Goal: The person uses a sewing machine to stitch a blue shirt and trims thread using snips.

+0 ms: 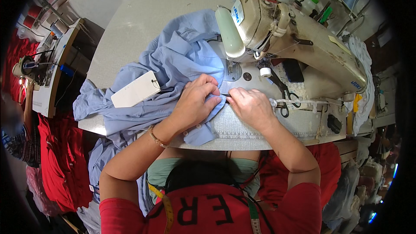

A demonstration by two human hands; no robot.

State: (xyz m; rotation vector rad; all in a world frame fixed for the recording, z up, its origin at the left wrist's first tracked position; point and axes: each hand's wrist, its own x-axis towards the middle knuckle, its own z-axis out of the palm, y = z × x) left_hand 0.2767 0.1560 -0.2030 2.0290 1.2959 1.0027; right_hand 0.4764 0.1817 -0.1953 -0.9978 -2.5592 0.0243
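Note:
A light blue buttoned garment lies bunched over the left and middle of the sewing table, and part of it hangs off the front edge. My left hand pinches the garment's edge near the machine's needle plate. Close beside it, my right hand is closed around a thin dark tool whose tip meets the cloth at my left fingers. The fingers hide most of this tool, so its kind cannot be made out. A white card tag rests on the garment, left of my left hand.
The sewing machine stands at the right back. Black-handled scissors and a dark phone lie under its arm. A measuring strip runs along the table's front edge. Red cloth hangs at the left, near another worktable.

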